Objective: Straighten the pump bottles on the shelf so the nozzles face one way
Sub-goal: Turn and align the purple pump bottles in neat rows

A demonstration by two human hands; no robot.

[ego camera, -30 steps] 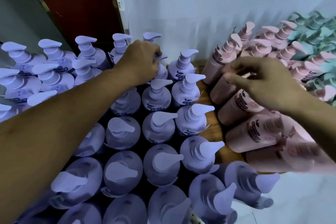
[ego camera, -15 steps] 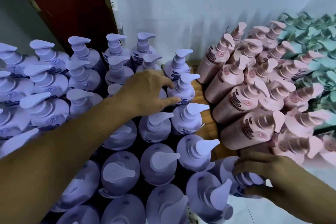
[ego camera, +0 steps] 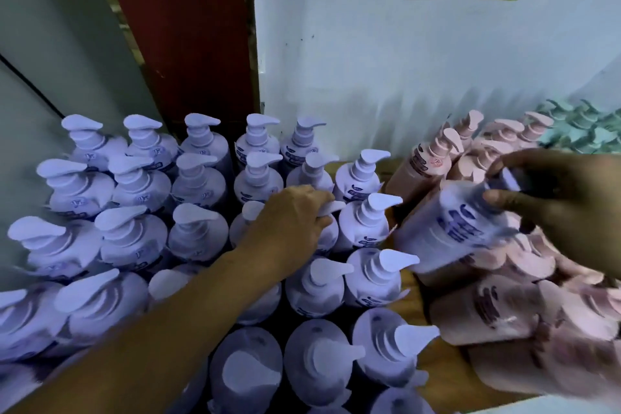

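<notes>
— Since the near purple bottles (ego camera: 386,356) on the shelf (ego camera: 433,370) already point their nozzles right, why is the left hand (ego camera: 292,222) farther in?
— It curls round the pump of a middle bottle (ego camera: 333,207), likely to twist it rightward too; blur hides the exact grip.
— And the right hand (ego camera: 568,208)?
— It grasps a lifted purple bottle (ego camera: 450,228), tilted above the pink bottles (ego camera: 497,312), probably to re-seat it.

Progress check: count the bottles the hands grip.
2. Left hand grips the pump of a standing purple bottle mid-cluster; right hand holds a tilted purple bottle over the pink bottles. Palms may hide more.
</notes>
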